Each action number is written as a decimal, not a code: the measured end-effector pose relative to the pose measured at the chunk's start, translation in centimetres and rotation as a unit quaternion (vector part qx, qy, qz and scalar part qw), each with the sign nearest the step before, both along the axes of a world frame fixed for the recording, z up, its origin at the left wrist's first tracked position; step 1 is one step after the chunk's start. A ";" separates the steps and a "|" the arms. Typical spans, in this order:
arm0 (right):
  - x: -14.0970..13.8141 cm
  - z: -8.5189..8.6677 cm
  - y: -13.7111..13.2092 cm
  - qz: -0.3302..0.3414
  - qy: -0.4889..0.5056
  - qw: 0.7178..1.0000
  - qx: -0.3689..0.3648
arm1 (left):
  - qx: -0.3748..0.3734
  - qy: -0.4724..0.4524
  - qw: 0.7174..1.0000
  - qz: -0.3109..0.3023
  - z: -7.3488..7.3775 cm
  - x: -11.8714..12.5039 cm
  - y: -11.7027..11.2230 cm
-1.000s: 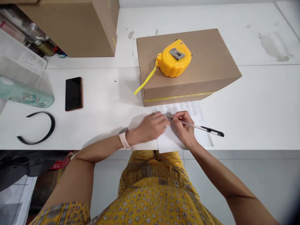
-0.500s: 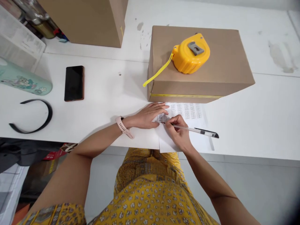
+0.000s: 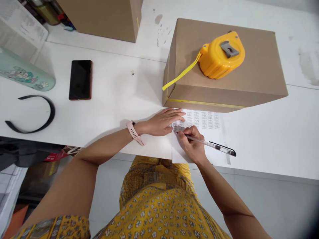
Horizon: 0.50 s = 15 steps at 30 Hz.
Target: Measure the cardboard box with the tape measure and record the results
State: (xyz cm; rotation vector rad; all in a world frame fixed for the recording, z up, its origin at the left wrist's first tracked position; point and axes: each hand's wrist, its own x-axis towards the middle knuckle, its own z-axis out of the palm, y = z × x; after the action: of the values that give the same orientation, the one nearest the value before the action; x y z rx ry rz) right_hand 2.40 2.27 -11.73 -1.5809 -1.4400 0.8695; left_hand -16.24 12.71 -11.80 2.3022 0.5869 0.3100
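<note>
A sheet of paper (image 3: 216,141) with several columns of small handwriting lies at the table's front edge, its bottom sticking out slightly past it. My right hand (image 3: 194,142) is closed around a clear pen (image 3: 211,144) with a black cap on its rear end; its tip is at the left of the sheet, below the written lines. My left hand (image 3: 163,122) rests flat, fingers spread, across the paper's upper left edge. Just beyond the paper stands a closed cardboard box (image 3: 259,59), with a yellow tape measure (image 3: 221,56) on top.
On the white table (image 3: 114,93) lie a black phone (image 3: 80,79), a black headband-like arc (image 3: 51,114) and a mint bottle (image 3: 27,73). A second cardboard box (image 3: 107,20) stands at the back left, near printed paper (image 3: 17,30). Dark bags and other items sit below the table's left edge.
The view has shifted a little, so the box, tape measure and paper appear farther right. My right hand still holds the pen on the sheet; my left hand remains on the paper's edge.
</note>
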 end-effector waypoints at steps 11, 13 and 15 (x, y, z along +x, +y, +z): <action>0.0 -0.3 0.0 0.005 -0.002 1.000 0.003 | -0.001 -0.014 1.000 0.006 -0.5 0.1 0.1; 0.1 -0.2 0.0 0.006 -0.002 1.000 0.006 | -0.001 -0.011 1.000 0.005 -0.5 0.1 0.1; 0.1 -0.2 0.0 0.010 -0.004 1.000 0.009 | -0.002 -0.007 1.000 0.005 -0.5 0.1 0.1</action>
State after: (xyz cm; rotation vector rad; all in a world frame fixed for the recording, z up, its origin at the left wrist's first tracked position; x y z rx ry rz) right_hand 2.47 2.30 -11.93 -1.5621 -1.4675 0.8598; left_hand -16.12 12.83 -12.32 2.2930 0.5903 0.3298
